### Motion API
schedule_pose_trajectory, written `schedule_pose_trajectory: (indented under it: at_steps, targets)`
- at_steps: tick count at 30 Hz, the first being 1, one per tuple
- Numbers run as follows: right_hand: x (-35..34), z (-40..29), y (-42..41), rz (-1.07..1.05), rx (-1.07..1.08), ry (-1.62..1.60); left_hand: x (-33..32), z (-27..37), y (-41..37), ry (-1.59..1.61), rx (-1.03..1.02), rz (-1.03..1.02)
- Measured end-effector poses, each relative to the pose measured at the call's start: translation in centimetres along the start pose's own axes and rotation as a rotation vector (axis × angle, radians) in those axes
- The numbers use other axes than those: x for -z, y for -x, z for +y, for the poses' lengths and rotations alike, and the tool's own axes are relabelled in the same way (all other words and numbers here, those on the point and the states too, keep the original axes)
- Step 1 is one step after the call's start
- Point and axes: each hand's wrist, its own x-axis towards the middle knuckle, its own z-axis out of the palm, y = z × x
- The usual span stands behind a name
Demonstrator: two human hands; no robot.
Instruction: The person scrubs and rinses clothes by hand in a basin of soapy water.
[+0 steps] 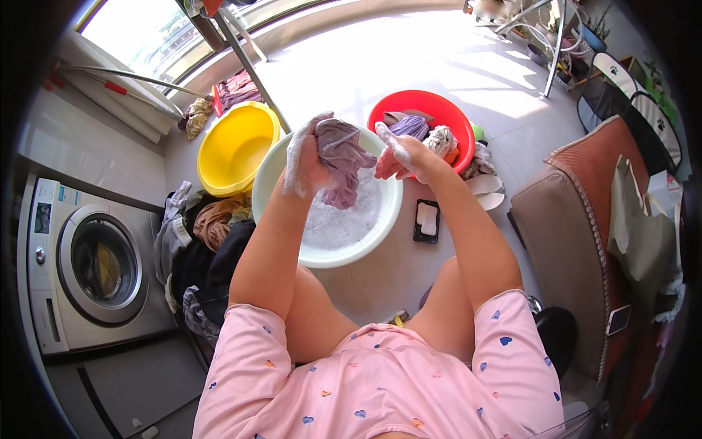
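Note:
Covered in suds, my left hand (309, 164) grips a bunched, wet mauve-grey cloth (344, 159) above a pale green basin (396, 211). Foamy water (345, 222) fills the lower part of the basin. My right hand (402, 156) is just right of the cloth, fingers apart, with foam along the thumb and nothing held. Beyond it, a red basin (386, 101) contains purple, whitish and orange cloths. On the floor to the right lies a white soap bar (426, 218) in a black soap dish (425, 238).
A yellow basin (236, 148) stands at the left, with heaped laundry (211, 236) below it. Farther left is a front-loading washing machine (98, 263). Whitish slippers (485, 192) lie near the red basin. At the right stands a brown upholstered seat (559, 252); a metal rack leg (249, 66) rises behind the basins.

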Motion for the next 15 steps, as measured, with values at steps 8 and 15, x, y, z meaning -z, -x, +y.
schedule_pose_trajectory:
  at_steps: [8,15]
  targets:
    - [-2.6,0.1,-0.2,-0.275,0.493,-0.716,-2.8,-1.6,0.8,-0.159,-0.236,0.136]
    - [-0.2,-0.8,-0.6,0.057,0.580,-0.435,0.4,-1.2,-0.1,-0.565,-0.418,0.137]
